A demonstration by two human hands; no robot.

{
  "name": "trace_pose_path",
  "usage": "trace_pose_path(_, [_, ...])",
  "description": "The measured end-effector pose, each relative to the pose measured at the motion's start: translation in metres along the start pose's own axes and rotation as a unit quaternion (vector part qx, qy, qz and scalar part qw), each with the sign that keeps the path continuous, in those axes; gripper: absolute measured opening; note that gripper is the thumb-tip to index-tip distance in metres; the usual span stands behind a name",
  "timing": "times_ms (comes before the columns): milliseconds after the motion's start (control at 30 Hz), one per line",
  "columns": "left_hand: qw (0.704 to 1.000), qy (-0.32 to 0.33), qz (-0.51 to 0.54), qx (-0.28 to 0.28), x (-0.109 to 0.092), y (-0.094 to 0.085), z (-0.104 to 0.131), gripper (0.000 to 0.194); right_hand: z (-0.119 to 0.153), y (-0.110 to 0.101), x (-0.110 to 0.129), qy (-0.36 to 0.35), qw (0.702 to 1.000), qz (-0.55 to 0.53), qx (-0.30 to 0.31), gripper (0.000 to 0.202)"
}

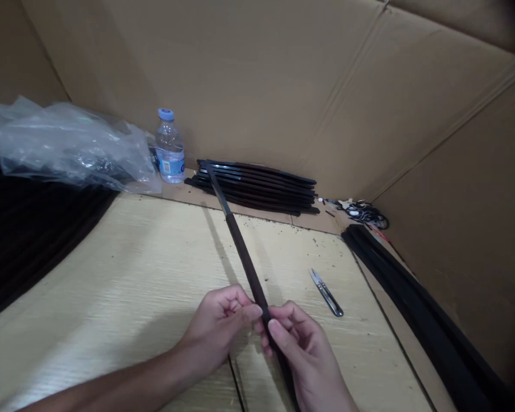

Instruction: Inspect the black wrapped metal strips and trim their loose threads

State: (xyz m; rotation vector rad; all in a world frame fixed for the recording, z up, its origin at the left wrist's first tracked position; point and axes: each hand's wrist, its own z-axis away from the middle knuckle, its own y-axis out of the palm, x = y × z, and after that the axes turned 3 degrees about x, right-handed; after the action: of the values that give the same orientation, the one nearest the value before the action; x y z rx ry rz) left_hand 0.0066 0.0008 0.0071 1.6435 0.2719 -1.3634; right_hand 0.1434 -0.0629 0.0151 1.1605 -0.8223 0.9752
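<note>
A long dark brown strip point(245, 257) with a ridged edge runs away from me across the middle. From its far end sticks out a narrow, shiny flat bar point(218, 190), whose tip reaches the dark pieces at the back. Finger and thumb of my left hand point(223, 320) pinch the strip's left edge. On its right side my right hand point(302, 346) closes around it, just nearer to me, so the fingers almost meet. Past my right hand the near end leaves the view. Thread snips point(326, 293) lie on the table to the right.
Several slim black strips point(261, 186) lie piled against the cardboard wall point(249, 74). A water bottle point(170, 151) and a clear plastic bag point(68, 146) stand left of them, above a dark ribbed stack point(34, 229). Long black pieces point(403, 297) and small scraps point(363, 213) lie right.
</note>
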Motion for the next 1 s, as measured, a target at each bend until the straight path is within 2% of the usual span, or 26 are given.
trace_pose_path(133, [0.998, -0.020, -0.054, -0.026, -0.002, -0.004, 0.001, 0.026, -0.002, -0.002, 0.003, 0.008, 1.000, 0.013, 0.017, 0.035])
trace_pose_path(267, [0.991, -0.035, -0.123, -0.027, -0.004, -0.005, 0.003, 0.029, -0.004, 0.000, 0.013, 0.019, 0.996, 0.084, 0.018, 0.026])
trace_pose_path(433, [0.995, -0.040, -0.096, 0.009, -0.005, -0.004, 0.005, 0.029, 0.000, 0.003, 0.013, 0.050, 0.996, 0.066, 0.039, 0.038])
trace_pose_path(600, [0.996, -0.019, -0.085, 0.013, -0.007, -0.002, 0.005, 0.027, 0.003, 0.003, 0.013, -0.009, 0.995, 0.088, 0.050, 0.028])
trace_pose_path(700, [0.997, -0.020, -0.065, 0.024, -0.006, -0.001, 0.005, 0.028, 0.001, 0.002, 0.014, 0.001, 0.994, 0.095, 0.045, 0.030])
trace_pose_path(867, [0.994, -0.052, -0.092, -0.018, 0.001, 0.000, 0.005, 0.033, -0.002, 0.001, 0.008, 0.063, 0.996, 0.070, 0.009, 0.037])
trace_pose_path(1000, [0.992, -0.060, -0.108, -0.031, 0.002, 0.000, 0.004, 0.036, -0.002, 0.002, 0.006, 0.062, 0.996, 0.066, -0.003, 0.039])
